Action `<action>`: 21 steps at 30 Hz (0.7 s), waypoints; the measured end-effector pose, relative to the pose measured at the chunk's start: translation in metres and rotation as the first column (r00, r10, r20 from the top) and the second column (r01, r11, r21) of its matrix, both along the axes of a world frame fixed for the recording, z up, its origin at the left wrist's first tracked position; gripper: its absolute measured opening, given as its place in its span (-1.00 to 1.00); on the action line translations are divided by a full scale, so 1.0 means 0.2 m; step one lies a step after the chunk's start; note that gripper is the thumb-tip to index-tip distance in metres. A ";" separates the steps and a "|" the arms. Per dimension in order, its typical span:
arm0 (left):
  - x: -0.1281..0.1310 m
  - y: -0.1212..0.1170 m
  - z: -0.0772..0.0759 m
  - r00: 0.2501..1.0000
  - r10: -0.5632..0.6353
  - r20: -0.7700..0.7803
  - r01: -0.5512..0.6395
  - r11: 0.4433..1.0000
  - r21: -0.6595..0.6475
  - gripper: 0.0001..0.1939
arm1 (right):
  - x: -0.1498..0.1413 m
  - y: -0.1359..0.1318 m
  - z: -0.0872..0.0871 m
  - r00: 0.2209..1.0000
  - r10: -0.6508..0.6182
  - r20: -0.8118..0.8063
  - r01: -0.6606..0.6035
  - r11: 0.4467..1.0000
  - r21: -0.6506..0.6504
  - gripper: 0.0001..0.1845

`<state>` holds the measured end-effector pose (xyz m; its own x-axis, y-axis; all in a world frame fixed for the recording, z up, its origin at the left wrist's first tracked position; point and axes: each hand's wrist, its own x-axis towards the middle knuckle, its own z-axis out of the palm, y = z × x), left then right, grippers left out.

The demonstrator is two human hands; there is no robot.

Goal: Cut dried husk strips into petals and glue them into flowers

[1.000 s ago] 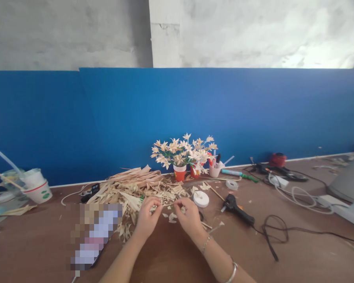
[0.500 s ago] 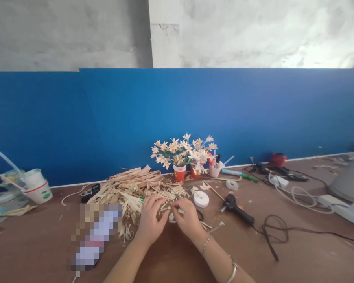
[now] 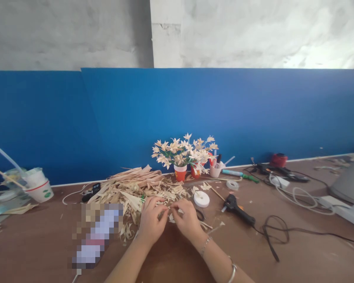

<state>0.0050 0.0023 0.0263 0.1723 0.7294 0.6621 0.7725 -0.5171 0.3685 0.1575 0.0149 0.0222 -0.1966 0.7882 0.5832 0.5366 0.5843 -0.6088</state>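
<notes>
My left hand (image 3: 153,220) and my right hand (image 3: 187,218) face each other low over the table, fingertips almost meeting. Both are closed in a pinch, thumb against fingers. Whatever lies between the fingertips is too small to make out. Just beyond them spreads a heap of dry, straw-coloured husk strips (image 3: 135,181), with curled scraps beside my left hand. A round white disc-shaped object (image 3: 201,199) lies just past my right hand. Partly hidden behind that hand is a dark looped handle, perhaps of scissors (image 3: 200,214).
Pale husk flowers (image 3: 179,147) stand in red-and-white cups (image 3: 180,173) at the back. To the right lie a tape roll (image 3: 232,185), a black glue gun (image 3: 238,210) and tangled cables (image 3: 275,232). Leftward are a blurred-out object (image 3: 97,237) and a white cup (image 3: 40,192).
The fingertips of my two hands have come slightly closer together, the left hand's thumb and fingers pinching tighter. The whole view has shifted a little; objects on the table stay put.
</notes>
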 end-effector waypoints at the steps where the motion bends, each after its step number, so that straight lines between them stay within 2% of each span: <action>1: 0.00 0.00 0.00 1.000 -0.002 0.006 0.002 1.000 0.003 -0.86 | 0.00 0.00 0.00 1.000 -0.006 -0.006 0.006 1.000 -0.001 -0.85; 10: -0.02 0.01 0.01 0.998 -0.008 0.057 0.008 1.000 -0.001 -0.85 | 0.04 0.03 -0.01 1.000 -0.003 0.019 0.003 1.000 0.025 -0.83; 14: -0.02 0.01 0.00 0.999 -0.023 0.023 0.023 1.000 0.004 -0.83 | 0.02 0.01 0.00 0.996 0.013 0.090 -0.021 0.996 0.091 -0.66; 19: -0.01 0.00 0.01 0.998 -0.057 -0.009 0.057 0.998 -0.013 -0.81 | 0.02 0.01 0.00 0.992 0.014 0.122 -0.031 0.990 0.141 -0.91; 21: -0.01 0.00 0.01 0.998 -0.051 -0.019 0.051 0.998 -0.021 -0.81 | 0.03 0.02 0.00 0.994 0.020 0.106 -0.035 0.989 0.143 -0.93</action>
